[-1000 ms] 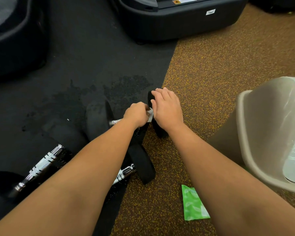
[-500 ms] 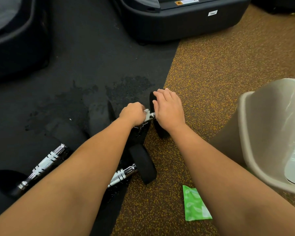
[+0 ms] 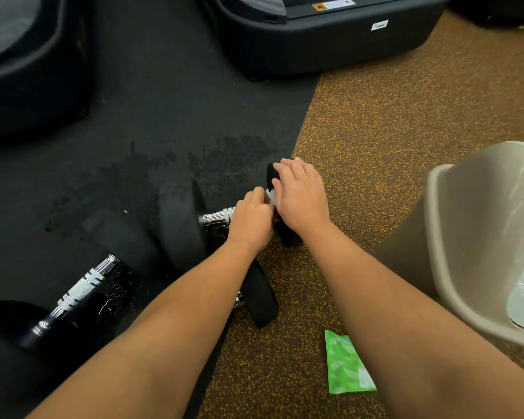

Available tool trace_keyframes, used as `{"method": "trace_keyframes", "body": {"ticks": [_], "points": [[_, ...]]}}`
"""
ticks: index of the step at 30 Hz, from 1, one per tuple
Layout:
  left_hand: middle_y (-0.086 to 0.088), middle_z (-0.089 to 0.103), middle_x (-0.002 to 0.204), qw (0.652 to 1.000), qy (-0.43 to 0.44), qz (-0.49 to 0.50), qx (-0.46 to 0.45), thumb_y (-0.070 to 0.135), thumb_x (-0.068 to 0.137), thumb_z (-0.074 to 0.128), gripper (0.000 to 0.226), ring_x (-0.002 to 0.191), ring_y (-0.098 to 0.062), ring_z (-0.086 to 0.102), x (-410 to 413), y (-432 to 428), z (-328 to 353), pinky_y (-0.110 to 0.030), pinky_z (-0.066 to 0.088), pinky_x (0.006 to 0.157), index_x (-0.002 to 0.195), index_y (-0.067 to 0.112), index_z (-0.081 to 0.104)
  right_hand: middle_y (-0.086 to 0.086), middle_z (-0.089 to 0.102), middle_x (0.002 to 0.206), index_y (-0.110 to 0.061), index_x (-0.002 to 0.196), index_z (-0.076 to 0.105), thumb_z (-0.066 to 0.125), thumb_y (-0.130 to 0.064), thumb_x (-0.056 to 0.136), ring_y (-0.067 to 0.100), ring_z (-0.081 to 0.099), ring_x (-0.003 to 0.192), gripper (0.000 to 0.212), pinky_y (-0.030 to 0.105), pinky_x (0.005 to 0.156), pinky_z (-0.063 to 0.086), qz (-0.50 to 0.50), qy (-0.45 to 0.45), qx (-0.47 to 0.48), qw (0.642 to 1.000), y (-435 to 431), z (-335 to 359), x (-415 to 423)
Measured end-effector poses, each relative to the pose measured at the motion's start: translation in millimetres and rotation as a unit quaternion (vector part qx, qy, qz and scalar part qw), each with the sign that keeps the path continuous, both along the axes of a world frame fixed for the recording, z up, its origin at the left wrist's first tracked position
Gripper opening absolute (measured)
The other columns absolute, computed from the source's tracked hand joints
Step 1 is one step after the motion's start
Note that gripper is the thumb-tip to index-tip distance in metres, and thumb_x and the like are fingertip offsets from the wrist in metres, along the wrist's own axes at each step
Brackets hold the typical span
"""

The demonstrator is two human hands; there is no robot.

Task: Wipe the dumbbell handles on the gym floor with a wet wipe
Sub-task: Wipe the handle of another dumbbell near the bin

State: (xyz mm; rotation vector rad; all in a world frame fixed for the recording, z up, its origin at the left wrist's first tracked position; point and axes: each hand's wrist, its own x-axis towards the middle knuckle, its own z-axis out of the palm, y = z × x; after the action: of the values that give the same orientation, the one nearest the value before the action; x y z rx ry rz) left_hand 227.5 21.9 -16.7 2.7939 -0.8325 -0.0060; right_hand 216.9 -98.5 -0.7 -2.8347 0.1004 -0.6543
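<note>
Your left hand (image 3: 251, 220) has slid along the handle (image 3: 217, 218) toward the right-hand weight since half a second ago. That bares a short stretch of ribbed chrome beside the left weight. Your right hand (image 3: 301, 198) has hardly shifted.

Your left hand is fisted round the handle with the wet wipe (image 3: 271, 195) inside the grip, and only a white scrap of it shows between your two hands. Your right hand lies on top of the right weight, with its fingers laid nearly straight over the rim, pressing rather than clutching.

The dumbbell (image 3: 179, 228) you are working on straddles the seam of the flooring. Its left weight sits on the black mat (image 3: 164, 101) and its right weight on the speckled floor (image 3: 390, 131).

A second dumbbell (image 3: 79, 290) lies on the mat at lower left, its chrome handle tilted and fully exposed. A third dumbbell (image 3: 262, 297) sits under your left forearm, mostly hidden, with one weight showing.

A green packet (image 3: 344, 368) lies flat on the speckled floor beside your right forearm. A beige bin (image 3: 466, 237) with a clear liner stands at the right edge. A dark machine base (image 3: 315, 46) sits at the top.
</note>
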Motion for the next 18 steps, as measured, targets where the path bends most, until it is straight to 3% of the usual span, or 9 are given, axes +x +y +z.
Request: {"method": "trace_keyframes", "body": {"ticks": [2,6,12,18], "points": [[-0.009,0.048,0.114,0.999,-0.028,-0.036,0.028,0.012,0.086,0.056,0.025,0.102,-0.026,0.046,-1.3,-0.3,-0.9,-0.035,0.039,0.08,0.109,0.005,0.063,0.007,0.061,0.121,-0.012,0.119,0.06,0.047,-0.028,0.092,0.028,0.05,0.12,0.034,0.041,0.103,0.039,-0.001,0.0,0.003,1.0,-0.1,-0.4,1.2],[-0.01,0.041,0.132,0.986,-0.059,-0.104,0.113,0.021,0.094,0.045,0.038,0.117,-0.027,0.039,0.0,1.7,0.3,-0.037,0.035,0.095,0.128,0.005,0.054,0.007,0.061,0.121,-0.012,0.119,0.06,0.05,-0.027,0.092,0.028,0.05,0.119,0.032,0.041,0.103,0.04,-0.002,-0.003,0.004,1.0,-0.1,-1.5,1.3],[-0.009,0.044,0.125,0.974,-0.073,-0.133,0.167,0.021,0.095,0.044,0.034,0.109,-0.026,0.042,5.4,5.5,13.0,-0.034,0.037,0.083,0.121,0.004,0.057,0.006,0.06,0.123,-0.012,0.122,0.058,0.047,-0.027,0.094,0.027,0.049,0.122,0.034,0.041,0.104,0.038,0.003,0.007,-0.004,1.0,-0.3,-0.4,0.9],[-0.012,0.045,0.128,0.963,-0.071,-0.118,0.233,0.015,0.093,0.048,0.035,0.112,-0.028,0.045,5.3,14.4,23.2,-0.037,0.04,0.087,0.125,0.003,0.054,0.007,0.062,0.118,-0.01,0.117,0.061,0.054,-0.024,0.091,0.029,0.052,0.117,0.03,0.041,0.1,0.042,0.0,-0.017,-0.01,1.0,0.1,-0.5,0.2]]}}
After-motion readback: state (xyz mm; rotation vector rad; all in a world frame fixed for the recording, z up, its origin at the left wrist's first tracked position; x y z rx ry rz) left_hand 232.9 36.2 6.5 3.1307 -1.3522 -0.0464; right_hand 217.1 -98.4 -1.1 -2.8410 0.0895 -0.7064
